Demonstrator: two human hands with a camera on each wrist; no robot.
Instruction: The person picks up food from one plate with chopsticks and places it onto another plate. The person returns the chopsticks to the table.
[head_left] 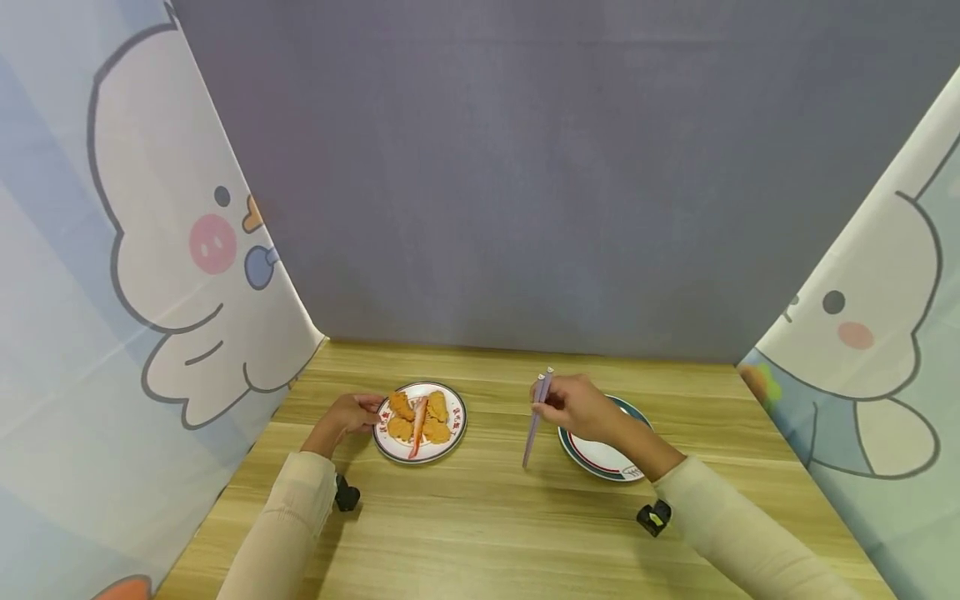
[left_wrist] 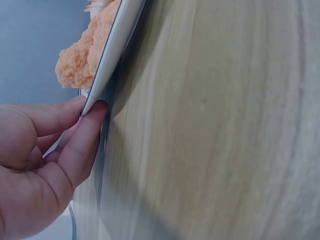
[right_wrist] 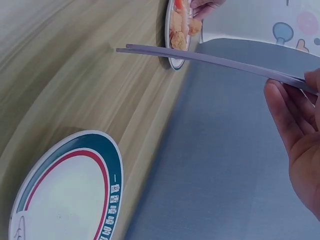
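My left hand [head_left: 351,417] pinches the left rim of a white plate [head_left: 399,454], thumb above and fingers beneath, as the left wrist view shows. On that plate lie several golden fried pieces [head_left: 437,431] and one long red-and-white strip [head_left: 418,425] across the middle. In my right hand [head_left: 588,410] is a pair of purple chopsticks [head_left: 531,437], gripped near their upper ends. Their tips are close together with nothing between them, pointing down above the table. Below and behind the right forearm sits a second plate [head_left: 592,463], white with a teal band and red ring, partly hidden.
Both plates rest on a wood-grain table [head_left: 465,525]. A grey backdrop [head_left: 525,192] rises behind the far edge. Cartoon-printed sheets [head_left: 172,208] stand along the left and right sides.
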